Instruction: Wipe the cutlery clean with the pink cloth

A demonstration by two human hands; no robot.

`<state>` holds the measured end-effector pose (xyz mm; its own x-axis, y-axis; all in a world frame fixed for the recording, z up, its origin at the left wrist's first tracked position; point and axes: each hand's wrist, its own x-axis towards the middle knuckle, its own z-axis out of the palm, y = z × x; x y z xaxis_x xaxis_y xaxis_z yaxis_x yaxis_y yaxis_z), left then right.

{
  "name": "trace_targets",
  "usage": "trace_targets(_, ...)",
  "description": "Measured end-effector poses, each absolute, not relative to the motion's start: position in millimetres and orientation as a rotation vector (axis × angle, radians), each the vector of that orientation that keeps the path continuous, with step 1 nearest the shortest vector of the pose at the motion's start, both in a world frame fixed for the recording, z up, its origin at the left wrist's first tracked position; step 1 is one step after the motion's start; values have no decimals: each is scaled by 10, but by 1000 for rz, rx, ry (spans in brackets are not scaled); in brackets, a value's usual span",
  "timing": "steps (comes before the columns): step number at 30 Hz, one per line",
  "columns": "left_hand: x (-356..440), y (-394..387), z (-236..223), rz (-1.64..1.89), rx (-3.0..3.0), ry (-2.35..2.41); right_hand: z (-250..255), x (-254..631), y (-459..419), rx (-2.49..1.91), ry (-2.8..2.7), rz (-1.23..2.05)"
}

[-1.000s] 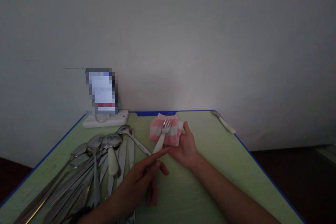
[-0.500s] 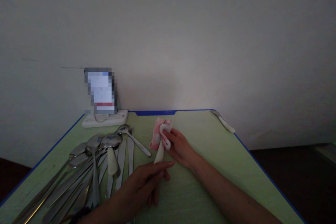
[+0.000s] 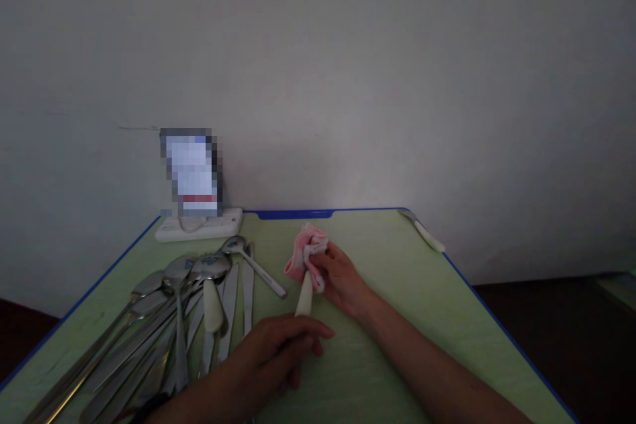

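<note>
My left hand (image 3: 285,348) is closed on the lower end of a fork (image 3: 305,296), whose white handle points up and away. A pink-and-white cloth (image 3: 304,255) is folded round the fork's head, so the tines are hidden. Pinching that cloth from the right side is my right hand (image 3: 340,278). Left of my left hand lies a pile of metal cutlery: long spoons (image 3: 179,271), table knives (image 3: 229,311) and a piece with a white handle (image 3: 213,308). A small spoon (image 3: 256,268) lies at the pile's right edge.
A second white-handled fork (image 3: 421,232) lies at the table's far right edge. A phone (image 3: 193,172) with a blurred screen stands on a white base (image 3: 199,225) at the back left. Behind the blue-edged green table (image 3: 387,252) rises a grey wall (image 3: 348,79).
The cloth lay spread under the fork's tines on my open right palm. My right hand has since folded it over the fork's head and gripped it. My left hand has moved slightly nearer me.
</note>
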<state>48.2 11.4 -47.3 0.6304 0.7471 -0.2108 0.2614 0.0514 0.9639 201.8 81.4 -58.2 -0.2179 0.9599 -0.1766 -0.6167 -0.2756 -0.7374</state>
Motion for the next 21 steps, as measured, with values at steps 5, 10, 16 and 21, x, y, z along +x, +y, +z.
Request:
trace_targets(5, 489, 125, -422, 428, 1563, 875, -549, 2006, 800, -707, -642, 1758)
trace_targets(10, 492, 127, -409, 402, 1638, 879, -541, 1998, 782, -673, -654, 1764)
trace_targets(16, 495, 125, -385, 385, 1669, 902, -523, 1975, 772, -750, -677, 1753)
trace_targets(21, 489, 114, -377, 438, 1593, 856, -539, 1986, 805, -784, -552, 1750)
